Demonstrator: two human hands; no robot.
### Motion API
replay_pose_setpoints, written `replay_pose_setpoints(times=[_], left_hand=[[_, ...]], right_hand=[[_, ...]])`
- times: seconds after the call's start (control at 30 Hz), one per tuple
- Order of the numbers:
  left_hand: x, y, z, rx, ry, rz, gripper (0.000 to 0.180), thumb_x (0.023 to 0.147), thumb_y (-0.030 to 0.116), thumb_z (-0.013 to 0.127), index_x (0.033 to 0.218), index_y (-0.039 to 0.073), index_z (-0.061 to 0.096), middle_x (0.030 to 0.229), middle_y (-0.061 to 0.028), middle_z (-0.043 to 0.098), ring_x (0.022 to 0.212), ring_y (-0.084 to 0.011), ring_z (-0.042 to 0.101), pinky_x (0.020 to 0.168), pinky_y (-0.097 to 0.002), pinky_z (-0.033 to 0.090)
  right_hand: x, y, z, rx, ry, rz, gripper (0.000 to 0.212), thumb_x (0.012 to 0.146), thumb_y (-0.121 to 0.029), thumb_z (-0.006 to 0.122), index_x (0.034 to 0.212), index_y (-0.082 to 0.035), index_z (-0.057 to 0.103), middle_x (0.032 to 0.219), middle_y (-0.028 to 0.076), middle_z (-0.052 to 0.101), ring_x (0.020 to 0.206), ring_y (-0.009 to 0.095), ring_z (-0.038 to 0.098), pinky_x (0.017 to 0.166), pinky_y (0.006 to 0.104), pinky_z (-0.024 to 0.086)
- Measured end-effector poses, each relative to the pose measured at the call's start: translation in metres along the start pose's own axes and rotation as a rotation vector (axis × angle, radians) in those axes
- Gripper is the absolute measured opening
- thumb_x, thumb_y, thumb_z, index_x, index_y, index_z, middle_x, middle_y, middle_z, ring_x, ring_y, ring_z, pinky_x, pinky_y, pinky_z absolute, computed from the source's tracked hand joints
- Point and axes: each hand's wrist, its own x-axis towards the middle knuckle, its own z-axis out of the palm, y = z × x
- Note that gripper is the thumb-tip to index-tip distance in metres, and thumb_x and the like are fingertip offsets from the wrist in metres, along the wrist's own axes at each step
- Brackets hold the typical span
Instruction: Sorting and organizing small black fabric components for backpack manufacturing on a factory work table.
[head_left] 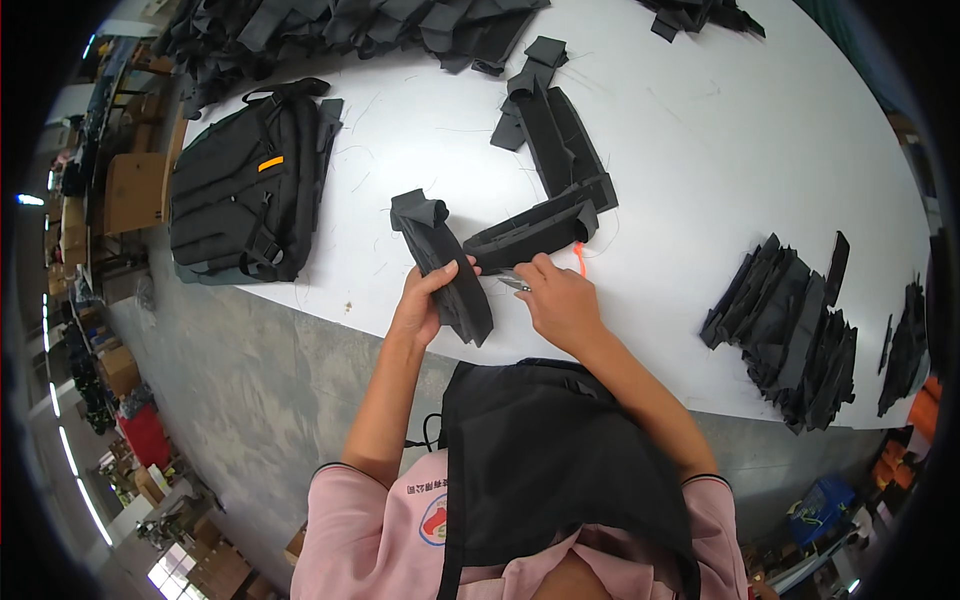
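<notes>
My left hand (428, 297) is closed around a long black fabric piece (445, 270), with a folded flap at its far end, held near the table's front edge. In my right hand (560, 302) are small metal thread snips (513, 281), their blades pointing left toward the held piece. An orange cord (580, 258) shows just beyond the right hand; what it is tied to is hidden. Right beyond both hands lies another long black fabric piece (535, 232), meeting a further black strip (567, 145) at a corner.
A black backpack (245, 190) with an orange tag lies at the left of the white table (680, 200). Piles of black fabric pieces (350, 30) cover the far left. More stacks (790, 325) sit at the right. Loose threads are scattered about. Cardboard boxes (135, 190) stand beyond the left edge.
</notes>
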Motion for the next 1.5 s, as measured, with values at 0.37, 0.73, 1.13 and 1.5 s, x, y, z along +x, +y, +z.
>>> replay_pose_setpoints(times=[0.37,0.73,1.13,1.5], left_hand=[[-0.006,-0.002,-0.011,0.037,0.006,0.027,0.046,0.078,0.029,0.069,0.105,-0.005,0.056,0.099,-0.0133,0.063,0.09,-0.0193,0.06,0.08,-0.0327,0.05],[-0.005,-0.006,-0.008,0.008,0.016,0.036,0.049,0.079,0.034,0.068,0.106,-0.005,0.056,0.1,-0.014,0.063,0.088,-0.0196,0.061,0.079,-0.032,0.05],[-0.018,0.029,0.032,0.723,0.067,0.297,0.05,0.067,0.024,0.079,0.103,-0.001,0.057,0.088,-0.0041,0.059,0.078,-0.0107,0.054,0.071,-0.0248,0.045],[-0.02,0.036,0.017,0.372,0.056,0.187,0.073,0.071,0.038,0.075,0.123,-0.002,0.044,0.097,-0.0094,0.059,0.091,-0.0183,0.057,0.08,-0.0311,0.047]], right_hand=[[0.001,0.005,0.008,0.045,0.033,-0.124,0.021,0.074,-0.011,0.065,0.092,-0.009,0.054,0.082,0.004,0.05,0.063,0.023,0.056,0.054,0.0359,0.043],[0.008,0.004,0.022,-0.092,-0.029,-0.253,0.015,0.077,-0.011,0.061,0.09,-0.007,0.055,0.081,0.004,0.051,0.061,0.022,0.056,0.055,0.0345,0.043],[-0.014,0.021,0.016,1.119,-0.023,0.797,0.026,0.079,-0.008,0.065,0.102,-0.004,0.054,0.072,-0.003,0.047,0.063,0.008,0.043,0.058,0.0221,0.037],[-0.007,-0.016,-0.005,0.039,0.002,0.093,0.024,0.074,-0.017,0.066,0.095,-0.011,0.055,0.085,0.004,0.05,0.061,0.026,0.054,0.055,0.0362,0.042]])
